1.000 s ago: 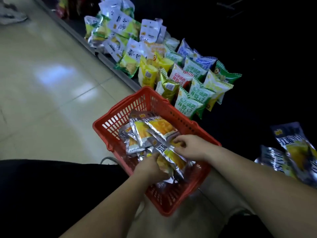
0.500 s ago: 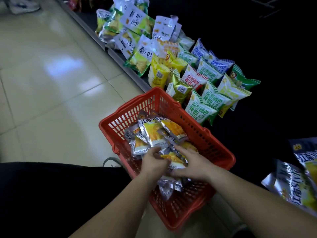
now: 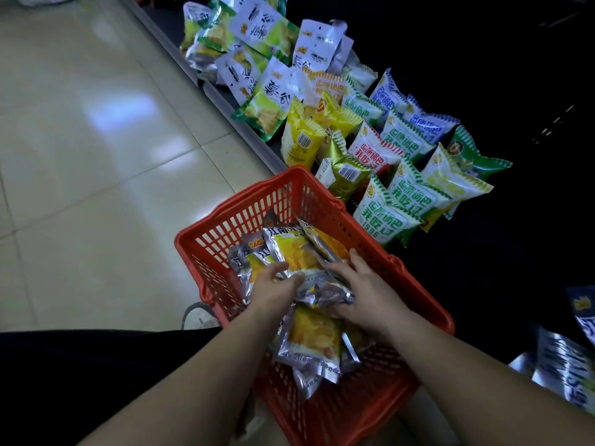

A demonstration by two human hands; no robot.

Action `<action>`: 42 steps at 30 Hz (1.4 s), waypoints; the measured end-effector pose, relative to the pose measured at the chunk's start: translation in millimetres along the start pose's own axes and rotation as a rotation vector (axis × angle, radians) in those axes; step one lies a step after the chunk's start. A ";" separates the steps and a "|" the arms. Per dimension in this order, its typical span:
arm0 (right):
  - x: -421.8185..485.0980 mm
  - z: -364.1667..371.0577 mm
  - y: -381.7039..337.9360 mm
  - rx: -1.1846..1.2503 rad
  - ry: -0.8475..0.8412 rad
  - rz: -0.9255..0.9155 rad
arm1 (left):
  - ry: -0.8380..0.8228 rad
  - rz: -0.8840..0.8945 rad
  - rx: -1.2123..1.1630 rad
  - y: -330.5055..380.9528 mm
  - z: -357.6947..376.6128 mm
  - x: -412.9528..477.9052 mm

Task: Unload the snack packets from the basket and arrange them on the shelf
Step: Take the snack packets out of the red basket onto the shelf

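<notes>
The packets sit heaped in the basket, at 7 o'clock from the filled shelf. The right hand grips a bunch of them, thumb beneath; whether the left hand holds or merely presses one, I cannot tell. Slick foil, grabbed in a bunch, could well slip and drop onto the floor. They read "江南"; a green bag at 1 o'clock reads "1996".

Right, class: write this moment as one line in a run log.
step: unload | left hand: holds packets | right hand: holds packets | basket: part full | shelf: partly stocked
</notes>
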State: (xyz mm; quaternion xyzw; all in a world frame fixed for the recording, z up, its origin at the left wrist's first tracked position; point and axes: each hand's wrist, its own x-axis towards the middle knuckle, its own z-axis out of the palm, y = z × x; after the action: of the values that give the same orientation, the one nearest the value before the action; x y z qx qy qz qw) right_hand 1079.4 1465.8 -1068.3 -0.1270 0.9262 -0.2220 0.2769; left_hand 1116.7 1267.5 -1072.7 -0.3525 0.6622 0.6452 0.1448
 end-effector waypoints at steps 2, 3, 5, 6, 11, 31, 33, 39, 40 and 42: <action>5.7 3.3 -0.6 0.036 0.001 -0.027 | -0.098 -0.038 -0.010 -0.7 1.1 6.0; 7.9 5.2 0.4 0.049 0.021 -0.030 | -0.127 -0.050 -0.027 -2.6 3.0 9.7; 12.1 8.3 2.0 0.042 0.070 -0.037 | -0.129 -0.077 -0.070 -7.9 6.0 18.4; 12.4 9.4 2.0 0.026 0.089 -0.040 | -0.128 -0.091 -0.088 -8.5 6.6 19.3; 8.2 3.9 -5.7 0.004 0.173 -0.075 | -0.138 -0.112 -0.175 -14.3 13.1 17.5; -101.0 -82.0 -49.3 -0.036 0.395 -0.186 | -0.110 0.365 0.166 48.8 -9.2 -83.1; -116.3 -93.0 -47.3 0.011 0.404 -0.155 | -0.112 0.418 0.200 59.8 -7.9 -98.9; -171.6 -114.1 -21.1 0.196 0.522 -0.053 | -0.225 0.495 0.250 77.9 19.0 -143.2; -181.7 -118.7 -16.2 0.215 0.539 -0.049 | -0.248 0.499 0.251 81.2 27.2 -149.0; -203.7 -129.5 -4.0 0.219 0.582 -0.018 | -0.297 0.526 0.273 87.7 47.9 -158.1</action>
State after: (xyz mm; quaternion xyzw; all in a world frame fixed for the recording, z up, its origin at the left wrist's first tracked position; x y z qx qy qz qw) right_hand 1172.0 1579.4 -876.5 -0.0357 0.9359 -0.3502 0.0099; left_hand 1159.0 1350.6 -910.5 -0.0490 0.7826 0.6100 0.1143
